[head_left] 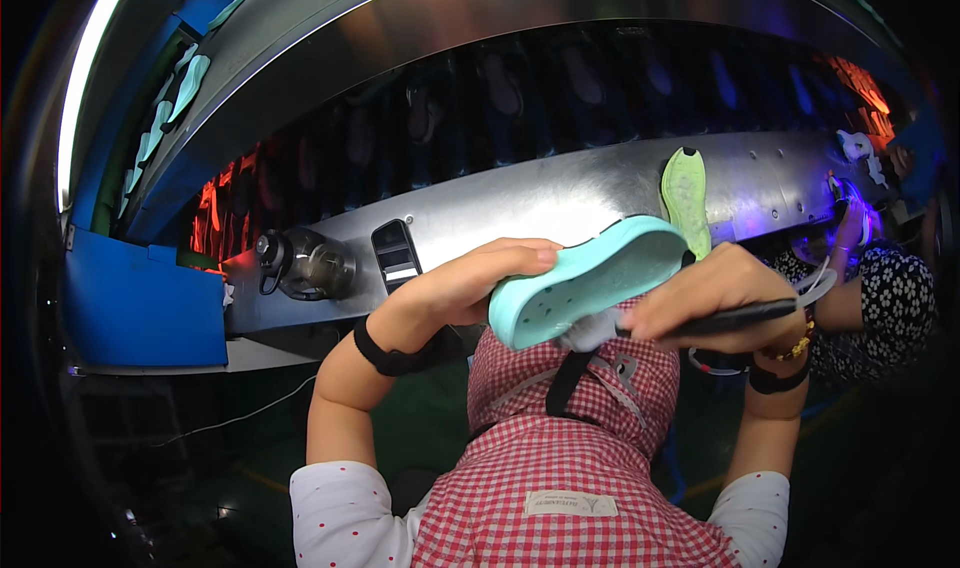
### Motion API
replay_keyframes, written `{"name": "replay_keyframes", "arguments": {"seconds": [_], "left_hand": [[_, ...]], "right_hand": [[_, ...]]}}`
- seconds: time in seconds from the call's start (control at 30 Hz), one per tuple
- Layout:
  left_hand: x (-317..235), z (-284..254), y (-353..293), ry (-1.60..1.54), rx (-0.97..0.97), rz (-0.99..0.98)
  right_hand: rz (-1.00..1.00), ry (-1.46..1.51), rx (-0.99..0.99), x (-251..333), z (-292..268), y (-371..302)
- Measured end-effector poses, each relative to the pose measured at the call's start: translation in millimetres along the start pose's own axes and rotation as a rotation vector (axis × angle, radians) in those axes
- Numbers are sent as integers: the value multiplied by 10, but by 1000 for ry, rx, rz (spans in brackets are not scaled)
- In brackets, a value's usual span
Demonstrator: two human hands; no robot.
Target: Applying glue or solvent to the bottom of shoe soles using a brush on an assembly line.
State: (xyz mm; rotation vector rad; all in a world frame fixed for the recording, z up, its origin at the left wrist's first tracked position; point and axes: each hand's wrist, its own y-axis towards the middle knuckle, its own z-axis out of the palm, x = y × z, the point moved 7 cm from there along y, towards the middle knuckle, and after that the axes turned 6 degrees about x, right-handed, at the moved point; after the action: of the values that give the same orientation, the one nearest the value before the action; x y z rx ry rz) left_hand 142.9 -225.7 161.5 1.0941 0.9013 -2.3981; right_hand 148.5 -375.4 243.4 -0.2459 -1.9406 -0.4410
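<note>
My left hand (pixel 465 280) grips the heel-like left end of a turquoise shoe sole (pixel 585 273), thumb on its upper edge. The sole is tilted, its hollow inner side facing me, with small holes near the left end. In my right hand (pixel 718 293) is a brush (pixel 745 316) with a black handle and pale bristles. Those bristles are at the sole's lower edge; whether they touch it I cannot tell. A clear tube (pixel 826 282) curves at the handle's rear end. Behind the sole, a light green sole (pixel 685 193) lies on the metal ledge.
A dark translucent jug (pixel 305 263) and a black tray-like frame (pixel 397 252) sit on the metal ledge (pixel 560 183). Beyond runs a dark tunnel carrying several soles (pixel 500 83), with red glows at both ends. A co-worker's patterned sleeve (pixel 893 293) is close on the right. A blue box (pixel 145 298) stands left.
</note>
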Motion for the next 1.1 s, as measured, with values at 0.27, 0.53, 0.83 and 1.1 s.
{"name": "replay_keyframes", "arguments": {"seconds": [0.27, 0.53, 0.83, 1.1], "left_hand": [[40, -222, -191, -63, -13, 130], [212, -499, -223, -703, -103, 261], [489, -282, 363, -752, -327, 523], [338, -426, 205, -744, -299, 753]], "right_hand": [[30, 17, -232, -114, 8, -193], [19, 140, -288, -148, 117, -279], [293, 186, -619, -787, 228, -122], [84, 4, -292, -239, 271, -40]]}}
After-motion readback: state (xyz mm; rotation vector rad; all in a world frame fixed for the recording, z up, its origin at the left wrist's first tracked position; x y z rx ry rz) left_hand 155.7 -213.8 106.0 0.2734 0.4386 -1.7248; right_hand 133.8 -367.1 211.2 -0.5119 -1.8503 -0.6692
